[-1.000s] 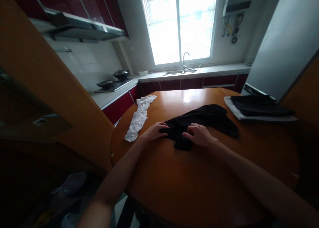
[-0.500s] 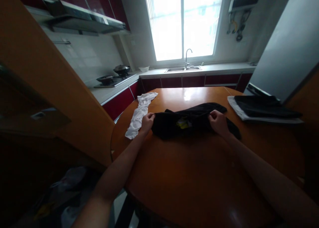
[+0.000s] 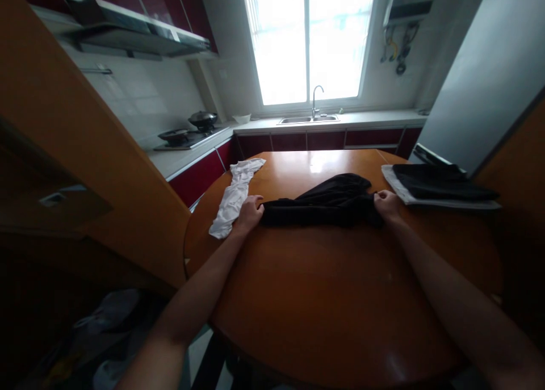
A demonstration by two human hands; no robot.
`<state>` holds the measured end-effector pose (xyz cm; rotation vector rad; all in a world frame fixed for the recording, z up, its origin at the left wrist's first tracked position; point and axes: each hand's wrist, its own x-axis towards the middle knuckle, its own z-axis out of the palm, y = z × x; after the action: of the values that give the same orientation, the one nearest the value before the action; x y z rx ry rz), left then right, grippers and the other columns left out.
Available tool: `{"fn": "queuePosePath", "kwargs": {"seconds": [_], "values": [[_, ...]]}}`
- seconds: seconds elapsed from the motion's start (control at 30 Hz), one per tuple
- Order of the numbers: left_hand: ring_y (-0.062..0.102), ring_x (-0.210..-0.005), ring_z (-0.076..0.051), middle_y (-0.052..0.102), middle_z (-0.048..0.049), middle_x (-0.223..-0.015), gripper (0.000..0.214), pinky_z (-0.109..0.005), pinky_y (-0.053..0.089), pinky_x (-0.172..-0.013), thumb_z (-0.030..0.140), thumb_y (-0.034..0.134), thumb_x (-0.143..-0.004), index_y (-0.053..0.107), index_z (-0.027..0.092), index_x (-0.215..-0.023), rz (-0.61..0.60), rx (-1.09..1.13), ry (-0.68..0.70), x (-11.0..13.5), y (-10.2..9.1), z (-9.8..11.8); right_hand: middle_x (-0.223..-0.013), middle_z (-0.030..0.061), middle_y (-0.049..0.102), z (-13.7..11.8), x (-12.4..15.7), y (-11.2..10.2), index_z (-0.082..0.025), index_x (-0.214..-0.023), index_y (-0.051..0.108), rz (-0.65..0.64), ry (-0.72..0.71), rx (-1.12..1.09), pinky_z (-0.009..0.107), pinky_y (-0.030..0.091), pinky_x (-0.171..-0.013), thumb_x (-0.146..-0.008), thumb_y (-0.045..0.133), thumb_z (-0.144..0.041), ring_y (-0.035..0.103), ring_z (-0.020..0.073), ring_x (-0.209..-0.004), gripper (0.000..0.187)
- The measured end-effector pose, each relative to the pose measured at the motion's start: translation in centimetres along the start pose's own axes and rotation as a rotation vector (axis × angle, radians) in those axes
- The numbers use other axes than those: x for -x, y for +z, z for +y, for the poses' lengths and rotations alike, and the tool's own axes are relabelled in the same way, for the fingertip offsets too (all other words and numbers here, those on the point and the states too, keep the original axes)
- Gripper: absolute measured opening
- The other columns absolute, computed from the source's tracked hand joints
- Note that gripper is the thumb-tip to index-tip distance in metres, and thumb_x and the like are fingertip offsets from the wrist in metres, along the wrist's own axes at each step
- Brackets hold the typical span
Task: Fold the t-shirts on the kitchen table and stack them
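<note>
A black garment [image 3: 319, 211] lies bunched and stretched sideways on the round wooden table [image 3: 332, 299]; its exact kind is hard to make out. At its left end my left hand [image 3: 251, 211] is closed on the cloth. My right hand [image 3: 386, 204] grips the opposite end, fingers curled round the fabric. Behind the near edge, the rest of the garment rises in a loose fold. Just left of my left hand is a crumpled white garment [image 3: 234, 200], apart from the black one.
Folded black cloth [image 3: 443, 183] rests on white cloth [image 3: 398, 187] at the table's right. Beyond the table are a counter with a sink [image 3: 298, 120] and a stove with pans [image 3: 202, 119]. A fridge [image 3: 481, 78] stands right; bags [image 3: 110, 316] lie low at left.
My right hand has moved outward to the right, pulling the garment's near edge straighter and lower. The yellow patch inside it is now hidden. The view has shifted slightly.
</note>
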<state>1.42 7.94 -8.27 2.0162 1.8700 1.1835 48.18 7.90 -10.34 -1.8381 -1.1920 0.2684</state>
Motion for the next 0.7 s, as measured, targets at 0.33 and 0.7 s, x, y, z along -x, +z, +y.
{"fn": "queuePosePath", "kwargs": {"seconds": [0.33, 0.7], "values": [[0.050, -0.134, -0.033, 0.056, -0.0186, -0.142, 0.055, -0.045, 0.037, -0.113, 0.048, 0.056, -0.095, 0.055, 0.014, -0.138, -0.086, -0.279, 0.088, 1.6, 1.6, 1.9, -0.081, 0.0080, 0.075, -3.1, 1.6, -1.7, -0.014, -0.089, 0.080, -0.357, -0.241, 0.078, 0.030, 0.050, -0.074, -0.073, 0.049, -0.015, 0.067, 0.0223, -0.076, 0.034], [0.070, -0.103, -0.026, 0.074, -0.0129, -0.110, 0.032, -0.035, 0.053, -0.094, 0.025, 0.064, -0.083, 0.068, 0.012, -0.112, -0.033, 0.083, -0.100, -0.9, 0.8, -0.1, -0.101, 0.0067, 0.077, -8.1, 9.3, -1.0, -0.016, -0.131, 0.068, -1.366, -0.200, -0.405, 0.032, 0.056, -0.078, -0.074, 0.077, -0.040, 0.069, 0.0193, -0.082, 0.062]]}}
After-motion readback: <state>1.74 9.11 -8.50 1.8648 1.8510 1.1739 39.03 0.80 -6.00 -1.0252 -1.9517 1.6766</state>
